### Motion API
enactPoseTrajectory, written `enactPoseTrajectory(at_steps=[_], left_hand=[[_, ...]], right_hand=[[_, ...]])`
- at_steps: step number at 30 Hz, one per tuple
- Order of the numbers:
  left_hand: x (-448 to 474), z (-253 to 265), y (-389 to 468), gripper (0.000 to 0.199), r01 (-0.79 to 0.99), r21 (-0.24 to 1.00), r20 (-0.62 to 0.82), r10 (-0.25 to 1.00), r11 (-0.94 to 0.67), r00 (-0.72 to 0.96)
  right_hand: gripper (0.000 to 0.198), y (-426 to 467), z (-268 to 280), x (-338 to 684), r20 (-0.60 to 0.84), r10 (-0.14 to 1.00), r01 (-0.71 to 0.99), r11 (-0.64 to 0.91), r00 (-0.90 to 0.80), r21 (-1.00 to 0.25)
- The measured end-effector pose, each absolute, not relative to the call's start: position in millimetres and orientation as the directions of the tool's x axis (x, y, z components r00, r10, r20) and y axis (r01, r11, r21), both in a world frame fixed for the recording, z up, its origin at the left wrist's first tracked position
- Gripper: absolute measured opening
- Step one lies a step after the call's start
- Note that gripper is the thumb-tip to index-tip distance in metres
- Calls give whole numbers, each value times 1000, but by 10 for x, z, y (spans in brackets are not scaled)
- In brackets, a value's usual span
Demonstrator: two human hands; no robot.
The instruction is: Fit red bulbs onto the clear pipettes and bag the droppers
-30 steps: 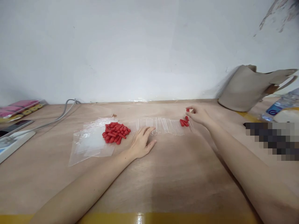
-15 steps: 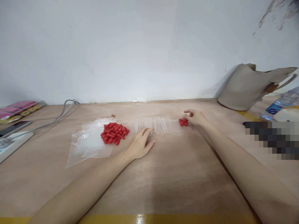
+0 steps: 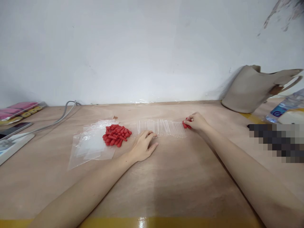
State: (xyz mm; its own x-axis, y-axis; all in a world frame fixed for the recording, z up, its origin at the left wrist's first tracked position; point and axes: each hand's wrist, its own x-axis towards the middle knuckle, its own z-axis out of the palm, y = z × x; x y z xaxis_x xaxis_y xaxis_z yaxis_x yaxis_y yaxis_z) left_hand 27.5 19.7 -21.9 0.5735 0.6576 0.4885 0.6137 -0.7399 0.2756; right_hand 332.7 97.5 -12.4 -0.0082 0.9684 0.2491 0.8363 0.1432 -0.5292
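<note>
A row of clear tubes [image 3: 166, 127] lies side by side on the wooden table [image 3: 175, 180] in front of me. My left hand [image 3: 143, 147] is over the near edge of the row, left of its middle, palm down, with the thumb spread away from the fingers and nothing that I can see in its grasp. Just left of the row is a heap of red rubber bulbs [image 3: 116, 136], lying partly on some plastic bags [image 3: 91, 144] that spread further out on that side.

My right hand [image 3: 198, 122] is at the right end of the row, its thumb and fingertips brought close together on a few loose bulbs [image 3: 185, 125]. The fingers hide part of these, so I cannot tell whether I have one clamped between them or am only touching them.

Well to the left of the row are a power strip [image 3: 20, 144], a phone [image 3: 17, 129] and a pack of pink and yellow things [image 3: 21, 110], with a grey cable [image 3: 58, 121] running between them and the row. Well to the right of it, further back, a beige handbag [image 3: 249, 90] leans towards a water bottle [image 3: 286, 106]. Behind the row stands the white wall [image 3: 147, 53].
</note>
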Motion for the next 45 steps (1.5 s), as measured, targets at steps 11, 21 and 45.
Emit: enactPoseTrajectory(at_steps=[11, 21, 45], left_hand=[[280, -215, 191, 27, 615, 269, 497, 654, -741, 570], [289, -201, 179, 23, 647, 224, 545, 644, -729, 536], [1289, 118, 855, 48, 995, 33, 241, 967, -97, 86]], right_hand=[[23, 954, -59, 3246, 67, 932, 683, -212, 357, -699], [22, 877, 53, 3036, 198, 940, 641, -28, 278, -767], [16, 43, -322, 2524, 643, 651, 654, 697, -405, -294]])
